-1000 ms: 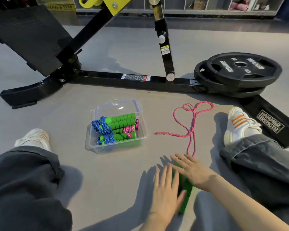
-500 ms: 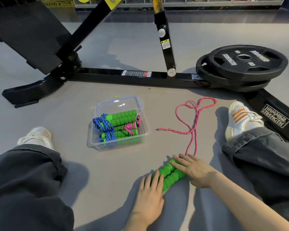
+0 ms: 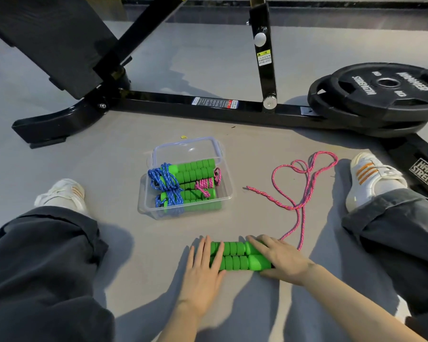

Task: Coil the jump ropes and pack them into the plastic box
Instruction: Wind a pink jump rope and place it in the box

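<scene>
Two green foam handles (image 3: 237,255) of a jump rope lie side by side on the floor between my legs. My left hand (image 3: 204,265) rests flat on their left ends, fingers apart. My right hand (image 3: 279,259) lies flat over their right ends. The pink rope (image 3: 304,188) trails loose from under my right hand toward my right shoe. A clear plastic box (image 3: 226,191) stands farther out, holding a blue-roped (image 3: 166,186) and a pink-roped bundle with green handles.
A black bench frame (image 3: 183,104) crosses the floor behind the box. Stacked black weight plates (image 3: 386,92) lie at the right. My legs in dark trousers (image 3: 42,262) and white shoes (image 3: 371,176) flank the work area.
The two green handles were turned from a slanted position to lie level, left to right. Both hands shifted apart to their ends. The camera view tilted down.
</scene>
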A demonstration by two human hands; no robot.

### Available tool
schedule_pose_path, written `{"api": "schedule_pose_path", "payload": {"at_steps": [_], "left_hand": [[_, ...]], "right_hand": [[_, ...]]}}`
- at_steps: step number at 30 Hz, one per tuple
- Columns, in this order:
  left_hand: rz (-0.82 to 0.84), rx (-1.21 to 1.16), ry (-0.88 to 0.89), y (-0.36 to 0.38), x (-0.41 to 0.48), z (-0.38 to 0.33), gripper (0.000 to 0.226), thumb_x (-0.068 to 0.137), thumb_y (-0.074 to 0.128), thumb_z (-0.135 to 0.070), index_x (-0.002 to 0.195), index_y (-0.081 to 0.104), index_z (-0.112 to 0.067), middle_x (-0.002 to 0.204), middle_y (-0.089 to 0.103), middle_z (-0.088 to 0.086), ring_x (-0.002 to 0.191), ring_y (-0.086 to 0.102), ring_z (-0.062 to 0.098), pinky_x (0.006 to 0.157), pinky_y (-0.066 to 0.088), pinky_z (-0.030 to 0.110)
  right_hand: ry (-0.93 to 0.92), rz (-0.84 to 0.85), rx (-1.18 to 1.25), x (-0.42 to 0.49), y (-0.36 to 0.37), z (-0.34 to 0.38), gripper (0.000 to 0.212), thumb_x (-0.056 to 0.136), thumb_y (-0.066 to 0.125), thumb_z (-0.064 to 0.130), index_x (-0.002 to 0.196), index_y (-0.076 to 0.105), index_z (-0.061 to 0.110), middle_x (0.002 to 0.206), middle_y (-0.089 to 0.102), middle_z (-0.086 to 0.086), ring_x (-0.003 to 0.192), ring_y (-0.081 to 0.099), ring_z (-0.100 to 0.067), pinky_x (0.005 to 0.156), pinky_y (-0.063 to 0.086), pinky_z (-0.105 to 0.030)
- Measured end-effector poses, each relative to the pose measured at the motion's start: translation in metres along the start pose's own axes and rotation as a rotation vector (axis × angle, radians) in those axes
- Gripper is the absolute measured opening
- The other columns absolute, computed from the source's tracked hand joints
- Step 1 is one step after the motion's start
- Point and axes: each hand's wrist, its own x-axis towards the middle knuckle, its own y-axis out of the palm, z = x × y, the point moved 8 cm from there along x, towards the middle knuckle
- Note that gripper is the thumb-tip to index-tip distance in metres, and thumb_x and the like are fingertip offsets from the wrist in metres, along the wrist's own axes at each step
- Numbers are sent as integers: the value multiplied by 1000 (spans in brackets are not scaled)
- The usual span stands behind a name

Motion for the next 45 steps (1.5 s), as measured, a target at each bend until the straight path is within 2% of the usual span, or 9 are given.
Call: {"api": "schedule_pose_path", "payload": {"at_steps": [3, 5, 9, 13, 22, 27, 35, 41, 45], "left_hand": [[-14, 3, 1, 0, 0, 6, 55, 103, 3, -37, 153, 13, -15, 132, 54, 24, 128, 35, 34, 110, 9, 40], [-29, 38, 17, -2, -1, 10, 47, 102, 14, -34, 141, 33, -15, 130, 55, 25, 127, 34, 35, 110, 10, 42], [-37, 103, 106, -4, -3, 9, 61, 78, 31, -14, 139, 34, -13, 138, 47, 27, 130, 34, 38, 109, 14, 49], [1, 97, 157, 1, -3, 6, 74, 80, 35, -20, 152, 17, -20, 144, 31, 24, 133, 31, 37, 111, 11, 48], [-38, 184, 231, -8, 9, 5, 85, 79, 35, -20, 153, -6, -17, 131, 55, 24, 126, 48, 40, 109, 22, 47], [-40, 180, 217, -14, 11, 3, 136, 44, 73, 4, 153, -6, -17, 124, 59, 26, 116, 57, 41, 99, 40, 50], [-65, 275, 185, -53, 27, 6, 132, 45, 68, 0, 152, -7, -13, 139, 35, 31, 125, 45, 41, 108, 31, 47], [-157, 391, 207, -97, 34, 9, 116, 56, 57, -4, 152, -7, -14, 128, 54, 29, 127, 36, 41, 110, 19, 50], [-200, 451, 222, -127, 36, 15, 124, 57, 75, -10, 152, -4, -18, 136, 42, 31, 127, 38, 41, 111, 21, 51]], "right_hand": [[-18, 4, -11, 8, -1, 1, 85, 88, 55, 43, 150, 1, 22, 145, 26, -3, 133, 32, -23, 110, 25, -30], [-37, -3, -23, 14, -2, 4, 86, 87, 55, 46, 150, 2, 23, 145, 27, -3, 133, 32, -23, 110, 26, -33], [-68, -30, 15, 24, -9, 14, 81, 85, 55, 45, 149, 10, 24, 145, 29, 2, 131, 32, -20, 108, 29, -33], [-43, -14, 55, 31, -9, 16, 78, 83, 56, 37, 147, 16, 17, 143, 32, -3, 127, 33, -22, 107, 29, -31], [-4, -7, 92, 36, 0, 13, 76, 73, 60, 21, 139, 24, 14, 125, 33, -5, 116, 31, -21, 99, 25, -23], [-22, -130, 140, 31, -9, 17, 76, 69, 57, 22, 139, 28, 15, 124, 34, -4, 112, 33, -19, 98, 28, -23], [-40, -398, 142, 19, -49, 27, 79, 61, 54, 20, 137, 32, 15, 119, 43, -9, 104, 42, -27, 91, 39, -31], [-47, -544, 138, 14, -87, 36, 85, 55, 69, 13, 131, 30, 20, 114, 41, -4, 97, 37, -19, 77, 46, -31], [-66, -599, 173, 9, -114, 49, 77, 59, 59, 22, 129, 29, 24, 114, 41, -5, 102, 45, -27, 81, 48, -37]]}}
